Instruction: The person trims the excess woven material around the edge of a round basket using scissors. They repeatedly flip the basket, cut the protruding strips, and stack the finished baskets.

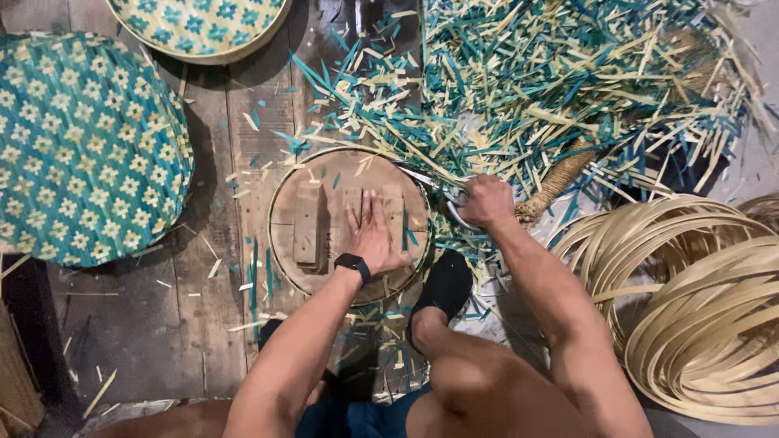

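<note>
Wooden round form (324, 174) lies flat on the floorboards under the left hand (375, 235), palm down and fingers spread; the right hand (485, 200), just beyond its right rim, is fisted around what look like scissors (434, 185); their blades point left along the form's upper right edge.

A worn plank floor (219, 268) carries everything. At far left lie 2 round woven trays (81, 146) in teal and cream, one cut off by the far edge. In the middle lies a round wooden form (324, 174). Far right, a heap of teal and pale strip offcuts (552, 73) spreads wide; near right lie coiled bamboo hoops (698, 308). Loose slivers dot the planks.
</note>
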